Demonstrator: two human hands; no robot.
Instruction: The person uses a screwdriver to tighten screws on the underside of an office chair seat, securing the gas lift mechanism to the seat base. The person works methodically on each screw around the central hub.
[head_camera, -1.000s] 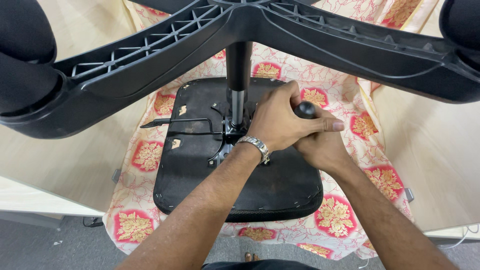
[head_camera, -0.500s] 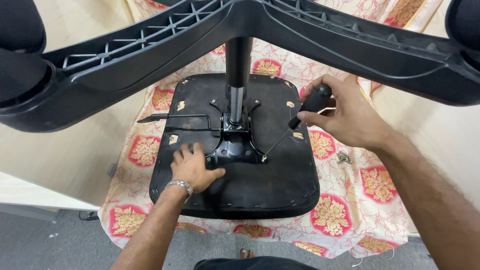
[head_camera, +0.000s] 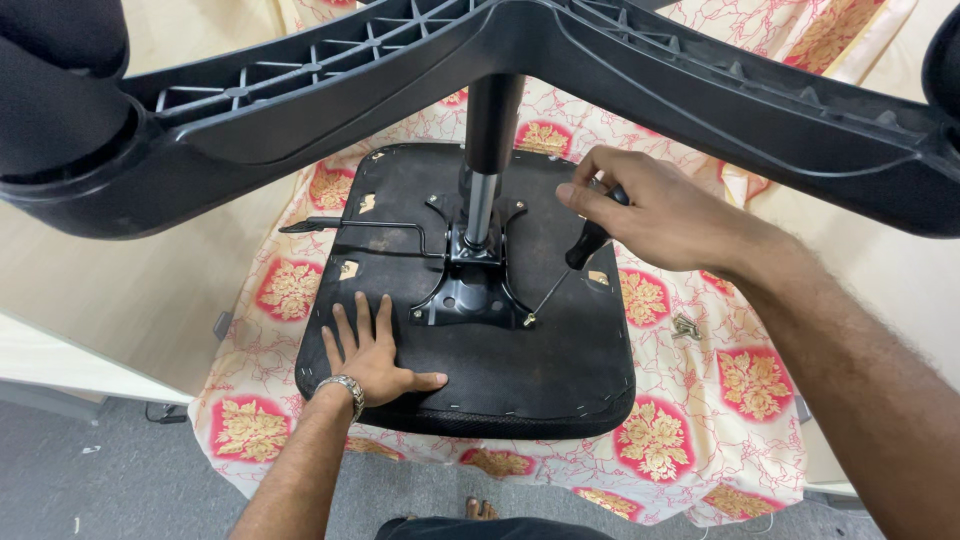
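An upturned office chair lies on a table; its black seat underside (head_camera: 560, 370) faces up and the star-shaped wheel base (head_camera: 640, 70) fills the top of the view. My left hand (head_camera: 372, 355) lies flat, fingers spread, on the seat's near left part, a metal watch on the wrist. My right hand (head_camera: 655, 215) grips the black handle of a screwdriver (head_camera: 582, 248), whose thin shaft slants down-left to a screw at the right front corner of the black metal mounting plate (head_camera: 470, 295). The chrome gas column (head_camera: 482, 195) rises from that plate.
A cream cloth with red and gold flower patches (head_camera: 740, 390) covers the wooden table (head_camera: 150, 290) under the seat. A thin black lever (head_camera: 330, 225) sticks out left of the plate. A small metal part (head_camera: 686, 326) lies on the cloth at right. Grey floor (head_camera: 90, 470) below left.
A second ago both hands were together on the tool near the plate. My left hand then moved down-left and now lies flat on the seat; my right hand holds the screwdriver alone.
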